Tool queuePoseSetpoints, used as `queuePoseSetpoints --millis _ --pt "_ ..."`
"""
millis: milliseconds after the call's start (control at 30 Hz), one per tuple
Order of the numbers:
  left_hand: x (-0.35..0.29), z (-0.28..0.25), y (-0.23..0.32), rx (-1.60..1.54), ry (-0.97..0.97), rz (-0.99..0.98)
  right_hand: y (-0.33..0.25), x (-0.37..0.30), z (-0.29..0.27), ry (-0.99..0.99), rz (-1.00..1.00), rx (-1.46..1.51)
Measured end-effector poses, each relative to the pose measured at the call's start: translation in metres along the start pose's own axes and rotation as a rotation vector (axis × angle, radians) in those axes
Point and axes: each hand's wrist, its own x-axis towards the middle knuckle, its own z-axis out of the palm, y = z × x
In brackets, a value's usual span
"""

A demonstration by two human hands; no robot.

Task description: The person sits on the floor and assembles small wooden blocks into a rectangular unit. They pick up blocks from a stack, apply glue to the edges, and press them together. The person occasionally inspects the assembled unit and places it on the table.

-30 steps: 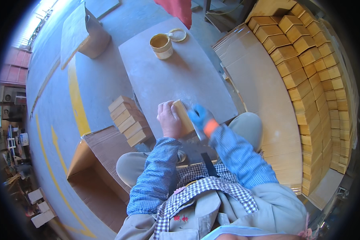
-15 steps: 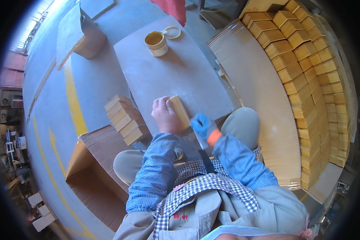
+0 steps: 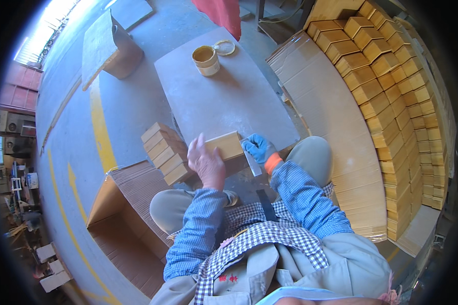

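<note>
At the lower left, a brown cardboard box with an open mouth (image 3: 137, 184) is set beside the person's knee, seemingly for easy reach. Just beyond it, a small stack of pale, rectangular wooden blocks (image 3: 164, 153) is placed alongside the grey flat board (image 3: 229, 96), probably to be close to the left hand (image 3: 207, 163). The bare fingers of that hand are loosely spread at the left end of a yellowish wooden block (image 3: 228, 146), apparently to steady it; whether it is firmly pinched cannot be told. A round tub of ochre paste (image 3: 206, 62) is stood at the board's far end, seemingly out of the hands' way. The block is located at the board's near edge, its long axis laid crosswise before the person, its right end pointed slightly away and toward the blue-gloved right hand (image 3: 259, 149). There, a pale flat strip (image 3: 253, 164) is pinched between closed fingers, its free end pointed back toward the person. Farther right, yellowish wooden blocks in tight rows (image 3: 379, 107) are stacked, presumably to save space.
</note>
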Motion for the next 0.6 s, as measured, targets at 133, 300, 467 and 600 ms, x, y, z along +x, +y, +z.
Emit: queuePoseSetpoints --millis 133,300,467,600 --pt "0.021 0.003 0.015 0.012 -0.204 0.182 0.0 -0.026 0.016 0.221 -0.116 -0.182" --pt "0.023 0.002 0.02 0.03 -0.184 0.176 -0.029 -0.012 0.027 0.337 -0.105 -0.458" --pt "0.026 0.002 0.021 0.035 -0.185 0.188 -0.071 0.021 0.026 0.427 -0.305 -0.508" --pt "0.026 0.003 0.023 0.057 -0.174 0.166 -0.07 -0.006 0.029 0.351 -0.059 -0.608"
